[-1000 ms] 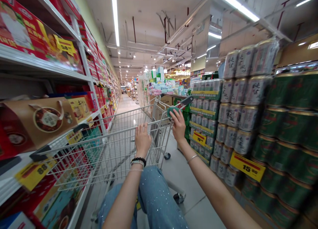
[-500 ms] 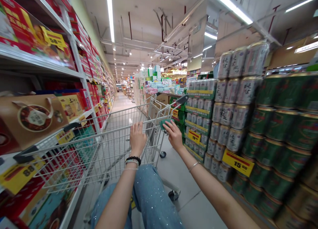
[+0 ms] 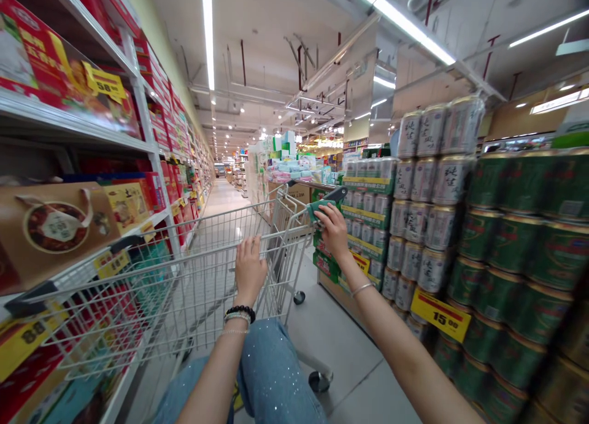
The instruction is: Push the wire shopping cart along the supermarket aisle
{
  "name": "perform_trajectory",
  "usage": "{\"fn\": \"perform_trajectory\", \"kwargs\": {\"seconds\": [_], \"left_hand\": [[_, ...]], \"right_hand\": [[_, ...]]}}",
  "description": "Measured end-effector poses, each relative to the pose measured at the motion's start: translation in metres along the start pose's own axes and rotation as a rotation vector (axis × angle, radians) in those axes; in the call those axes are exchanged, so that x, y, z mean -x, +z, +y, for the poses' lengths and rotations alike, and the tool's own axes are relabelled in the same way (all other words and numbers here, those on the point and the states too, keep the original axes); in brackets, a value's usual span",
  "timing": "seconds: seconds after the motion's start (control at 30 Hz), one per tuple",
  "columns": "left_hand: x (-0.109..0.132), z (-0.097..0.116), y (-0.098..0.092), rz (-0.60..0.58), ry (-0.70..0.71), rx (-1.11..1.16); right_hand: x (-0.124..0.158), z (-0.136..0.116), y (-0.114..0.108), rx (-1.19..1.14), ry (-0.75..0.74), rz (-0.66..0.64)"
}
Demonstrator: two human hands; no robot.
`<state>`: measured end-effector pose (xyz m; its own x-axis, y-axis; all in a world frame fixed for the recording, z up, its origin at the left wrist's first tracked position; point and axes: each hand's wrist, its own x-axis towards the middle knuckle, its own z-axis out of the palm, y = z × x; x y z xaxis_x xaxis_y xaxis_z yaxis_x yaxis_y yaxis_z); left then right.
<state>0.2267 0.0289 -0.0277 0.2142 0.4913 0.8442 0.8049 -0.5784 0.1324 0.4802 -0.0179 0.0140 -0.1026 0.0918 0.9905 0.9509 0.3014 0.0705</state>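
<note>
Right hand's (image 3: 334, 231) fingers clamped on a green cloth (image 3: 317, 210) at the cart's (image 3: 283, 229) handle-end corner.
The right fingers are slightly spread; the left hand's (image 3: 250, 273) lie close together over the near top rail, grip unclear. Both forearms reach forward. The cloth is small and folded, the cart silvery wire.

Over on the left, the pale metal shelf (image 3: 78, 123) bears red printed boxes (image 3: 34, 53) along one level, with a brown ribboned carton (image 3: 99, 234) on the level below. The pale tiled floor (image 3: 343, 350) carries the wire shopping cart (image 3: 184, 261) on its wheels, and beside it a low tan base (image 3: 339, 301) stacked with packs of cans (image 3: 368, 200).
</note>
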Motion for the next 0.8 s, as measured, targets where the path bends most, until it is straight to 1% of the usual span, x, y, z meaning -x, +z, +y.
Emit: {"fn": "perform_trajectory", "kwargs": {"seconds": [0.07,0.1,0.2,0.27,0.37,0.5,0.57,0.67,0.8], "left_hand": [[0.0,0.0,0.001,0.012,-0.005,0.002],[0.0,0.0,0.001,0.016,-0.006,0.004],[-0.001,-0.001,0.002,0.018,-0.007,0.002],[-0.001,-0.002,0.003,0.016,-0.005,0.0],[-0.001,-0.002,0.003,0.02,-0.003,-0.001],[-0.001,-0.001,0.003,0.017,-0.008,-0.008],[0.0,-0.001,0.003,0.01,-0.01,-0.006],[0.0,0.001,0.003,0.008,-0.015,0.007],[0.001,0.004,0.005,0.017,-0.031,0.017]], "right_hand": [[-0.007,0.008,-0.003,0.013,-0.011,0.008],[-0.01,0.01,-0.004,0.009,-0.037,-0.014],[-0.014,0.013,-0.006,-0.02,-0.161,-0.136],[-0.016,0.014,-0.008,-0.028,-0.199,-0.167],[-0.018,0.017,-0.011,-0.017,-0.173,-0.141],[-0.02,0.021,-0.012,-0.033,-0.215,-0.153],[-0.019,0.02,-0.011,-0.032,-0.188,-0.135],[-0.013,0.013,-0.004,-0.025,-0.116,-0.081],[0.008,-0.005,0.014,-0.043,-0.072,-0.022]]}}
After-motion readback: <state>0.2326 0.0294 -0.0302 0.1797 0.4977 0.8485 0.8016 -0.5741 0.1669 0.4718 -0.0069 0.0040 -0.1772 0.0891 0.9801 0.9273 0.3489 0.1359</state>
